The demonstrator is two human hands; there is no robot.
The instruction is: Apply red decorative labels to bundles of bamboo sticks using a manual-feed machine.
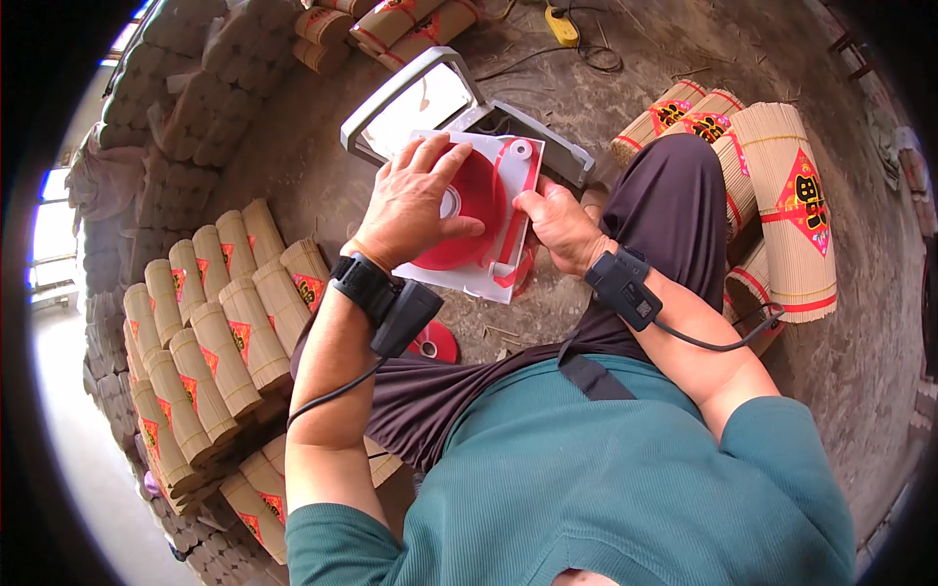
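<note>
Tape roll (486,195), bright red and disc-shaped around a pale core, lies against a white plate (459,281) at the upper centre of the frame. The left hand (412,200) rests over it, fingers extended, gripping nothing; the right hand (559,225) pinches the plate's right edge. One other red roll (440,342) sits below, partly hidden by a wrist device (405,320). At least five stick bundles (787,210) crowd the right; those stacked left overlap too much to count.
</note>
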